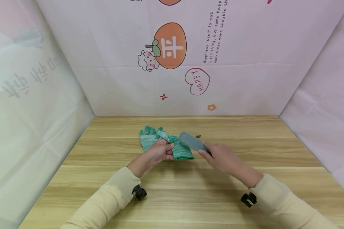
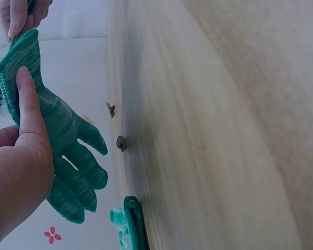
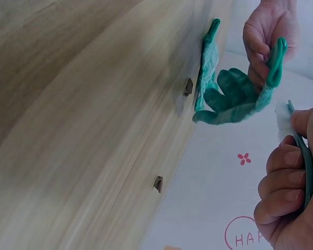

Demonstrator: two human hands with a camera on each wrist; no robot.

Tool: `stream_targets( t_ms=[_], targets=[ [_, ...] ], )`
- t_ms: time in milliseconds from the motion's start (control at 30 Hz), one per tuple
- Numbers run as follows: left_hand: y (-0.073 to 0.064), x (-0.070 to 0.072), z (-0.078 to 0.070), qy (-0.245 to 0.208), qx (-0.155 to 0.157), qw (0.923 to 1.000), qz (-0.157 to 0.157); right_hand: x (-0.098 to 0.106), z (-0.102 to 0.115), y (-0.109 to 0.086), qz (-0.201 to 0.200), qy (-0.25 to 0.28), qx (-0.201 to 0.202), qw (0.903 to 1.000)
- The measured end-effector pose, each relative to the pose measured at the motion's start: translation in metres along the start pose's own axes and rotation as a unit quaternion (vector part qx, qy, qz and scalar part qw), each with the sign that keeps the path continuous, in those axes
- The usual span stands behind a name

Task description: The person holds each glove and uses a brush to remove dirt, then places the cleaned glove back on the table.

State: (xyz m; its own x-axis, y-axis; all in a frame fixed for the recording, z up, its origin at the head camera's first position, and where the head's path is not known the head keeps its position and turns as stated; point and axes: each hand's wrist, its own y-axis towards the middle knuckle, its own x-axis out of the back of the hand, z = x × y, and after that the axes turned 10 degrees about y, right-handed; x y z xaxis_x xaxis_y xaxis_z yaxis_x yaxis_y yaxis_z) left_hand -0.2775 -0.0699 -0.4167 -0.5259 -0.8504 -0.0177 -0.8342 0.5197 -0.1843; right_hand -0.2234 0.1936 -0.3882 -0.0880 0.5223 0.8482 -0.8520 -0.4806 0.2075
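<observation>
My left hand (image 1: 157, 151) grips a green-and-white knitted work glove (image 1: 182, 150) near its cuff, raised over the table. In the left wrist view the glove's fingers (image 2: 75, 177) dangle downward, with my thumb laid along the cuff. A second matching glove (image 1: 147, 140) lies flat on the table beyond the left hand. My right hand (image 1: 223, 157) is wrapped around the dark handle of a grey-blue brush (image 1: 191, 141), whose head overlaps the held glove in the head view. Pale bristles (image 3: 283, 122) show on the brush in the right wrist view, facing the glove.
Two small brown bits (image 3: 188, 87) sit apart on the wooden table (image 1: 109, 190); one brown bit (image 1: 198, 136) shows behind the brush. A printed white cloth wall (image 1: 117, 92) rises at the table's back edge, with white sheets on both sides.
</observation>
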Motion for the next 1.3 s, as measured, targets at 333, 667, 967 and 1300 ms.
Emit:
stream_targets(
  t_ms=[333,667,967,1300],
  targets=[
    [-0.001,-0.002,-0.003,0.001,0.001,1.0000,-0.005,0.005,0.002,-0.001,-0.001,-0.016,-0.001,0.9999],
    [-0.001,-0.003,-0.010,-0.003,0.003,1.0000,0.002,0.002,0.005,-0.004,0.004,-0.044,0.050,0.9978],
    [-0.001,-0.001,-0.007,0.002,0.003,1.0000,0.000,0.004,-0.002,-0.006,0.009,-0.057,0.037,0.9977],
    [0.000,0.000,-0.005,-0.003,0.004,1.0000,-0.002,0.011,-0.005,-0.010,0.011,-0.046,0.026,0.9985]
  ],
)
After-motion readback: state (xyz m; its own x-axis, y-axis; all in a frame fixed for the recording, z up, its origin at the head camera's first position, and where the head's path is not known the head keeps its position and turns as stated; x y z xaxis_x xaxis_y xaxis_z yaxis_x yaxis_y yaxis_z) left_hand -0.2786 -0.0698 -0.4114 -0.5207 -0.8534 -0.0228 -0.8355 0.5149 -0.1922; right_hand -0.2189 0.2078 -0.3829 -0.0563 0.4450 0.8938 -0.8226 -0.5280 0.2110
